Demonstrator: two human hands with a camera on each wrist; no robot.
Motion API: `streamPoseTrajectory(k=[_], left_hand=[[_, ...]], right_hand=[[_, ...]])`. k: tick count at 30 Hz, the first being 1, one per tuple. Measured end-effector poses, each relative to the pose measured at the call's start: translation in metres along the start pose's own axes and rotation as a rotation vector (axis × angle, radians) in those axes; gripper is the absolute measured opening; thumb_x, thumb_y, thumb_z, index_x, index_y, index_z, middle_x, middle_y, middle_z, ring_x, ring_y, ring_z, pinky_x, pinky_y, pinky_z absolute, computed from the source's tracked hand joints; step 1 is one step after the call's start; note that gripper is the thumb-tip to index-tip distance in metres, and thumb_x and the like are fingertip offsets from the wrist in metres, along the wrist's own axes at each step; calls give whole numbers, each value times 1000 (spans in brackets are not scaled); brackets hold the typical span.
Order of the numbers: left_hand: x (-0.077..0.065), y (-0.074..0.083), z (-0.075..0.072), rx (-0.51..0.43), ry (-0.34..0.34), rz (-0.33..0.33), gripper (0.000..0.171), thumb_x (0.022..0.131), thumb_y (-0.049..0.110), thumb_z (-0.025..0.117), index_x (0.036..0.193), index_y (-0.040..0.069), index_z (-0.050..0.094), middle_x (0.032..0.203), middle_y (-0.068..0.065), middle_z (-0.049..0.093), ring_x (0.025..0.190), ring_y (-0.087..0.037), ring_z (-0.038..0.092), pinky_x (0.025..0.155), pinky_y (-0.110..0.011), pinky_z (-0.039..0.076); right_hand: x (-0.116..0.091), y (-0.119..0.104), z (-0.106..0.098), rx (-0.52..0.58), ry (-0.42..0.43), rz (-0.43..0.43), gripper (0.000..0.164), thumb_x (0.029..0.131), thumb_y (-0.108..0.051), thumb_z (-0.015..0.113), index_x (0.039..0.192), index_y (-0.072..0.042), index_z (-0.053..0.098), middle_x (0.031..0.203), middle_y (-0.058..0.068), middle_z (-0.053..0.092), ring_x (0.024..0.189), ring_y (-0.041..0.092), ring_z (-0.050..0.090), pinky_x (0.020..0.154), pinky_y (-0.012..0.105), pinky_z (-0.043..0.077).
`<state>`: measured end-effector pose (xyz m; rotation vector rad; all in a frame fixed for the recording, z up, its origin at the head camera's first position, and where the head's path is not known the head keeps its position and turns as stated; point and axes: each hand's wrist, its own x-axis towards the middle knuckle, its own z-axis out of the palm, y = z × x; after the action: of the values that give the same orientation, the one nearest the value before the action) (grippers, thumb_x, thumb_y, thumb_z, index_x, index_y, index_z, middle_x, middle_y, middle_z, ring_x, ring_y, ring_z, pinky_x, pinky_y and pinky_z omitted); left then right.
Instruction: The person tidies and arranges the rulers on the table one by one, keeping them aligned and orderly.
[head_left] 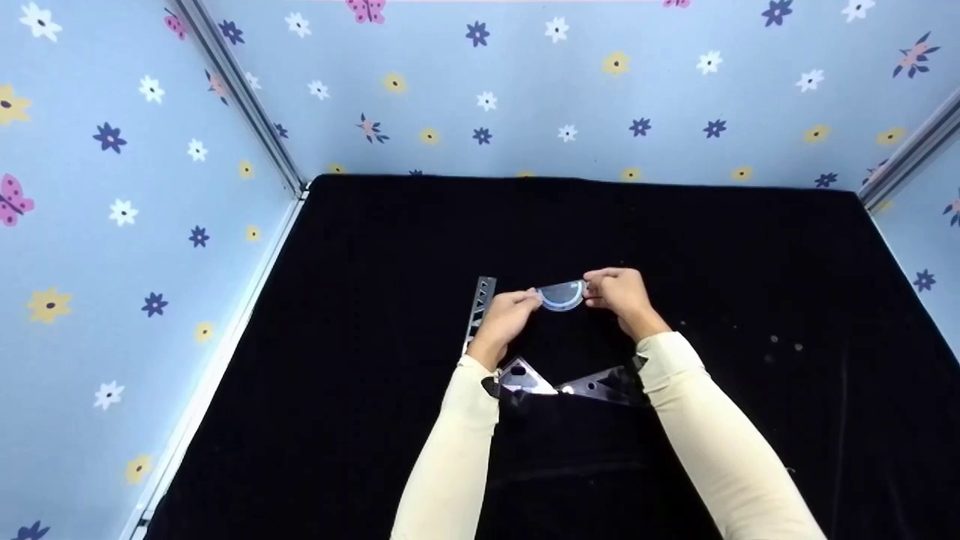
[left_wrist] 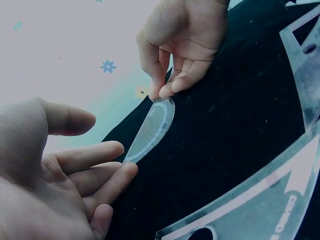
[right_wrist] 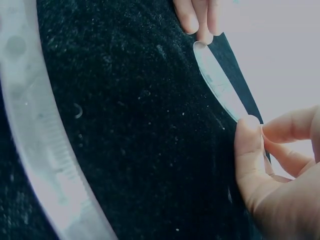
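Observation:
A clear semicircular protractor (head_left: 561, 295) is held up between both hands over the black cloth. My right hand (head_left: 622, 294) pinches its right end between thumb and fingers, plainly seen in the right wrist view, where the protractor (right_wrist: 217, 82) slants edge-on. The left hand (head_left: 508, 319) is at the opposite end. In the left wrist view that left hand (left_wrist: 55, 165) has its thumb spread away, while the extended fingertips touch the near corner of the protractor (left_wrist: 150, 127).
A clear ruler with triangular cutouts (head_left: 480, 304) lies beside the left hand. Closer in, a transparent set square (head_left: 525, 379) and a second set square (head_left: 596, 386) lie near the wrists, partly covered by them. Flower-patterned walls (head_left: 525, 90) enclose the black cloth (head_left: 390, 247).

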<state>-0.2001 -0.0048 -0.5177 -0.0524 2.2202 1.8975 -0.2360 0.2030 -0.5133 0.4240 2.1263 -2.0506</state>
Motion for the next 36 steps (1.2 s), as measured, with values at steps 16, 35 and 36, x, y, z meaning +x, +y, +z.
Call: streamPoseTrajectory(k=[16, 35, 36], left_hand=[[2, -3, 2, -200, 60, -7, 31, 95, 5, 59, 120, -10, 67, 122, -18, 67, 108, -26, 66, 96, -28, 48], [0, -3, 6, -220, 120, 10, 35, 93, 9, 61, 123, -8, 65, 122, -18, 66, 105, -22, 64, 97, -30, 46], [0, -3, 6, -238, 111, 10, 35, 94, 8, 60, 124, -9, 64, 123, -20, 66, 106, -24, 65, 97, -30, 47]], right_hand=[[-5, -1, -1, 21, 9, 1, 35, 88, 6, 52, 120, 14, 61, 79, 7, 64, 67, 12, 63, 62, 24, 56], [-8, 7, -1, 146, 3, 8, 35, 90, 10, 51, 123, 19, 57, 81, 9, 66, 68, 14, 66, 68, 25, 58], [-8, 7, -1, 142, 5, 5, 35, 89, 11, 51, 123, 19, 57, 81, 9, 65, 69, 14, 66, 68, 25, 58]])
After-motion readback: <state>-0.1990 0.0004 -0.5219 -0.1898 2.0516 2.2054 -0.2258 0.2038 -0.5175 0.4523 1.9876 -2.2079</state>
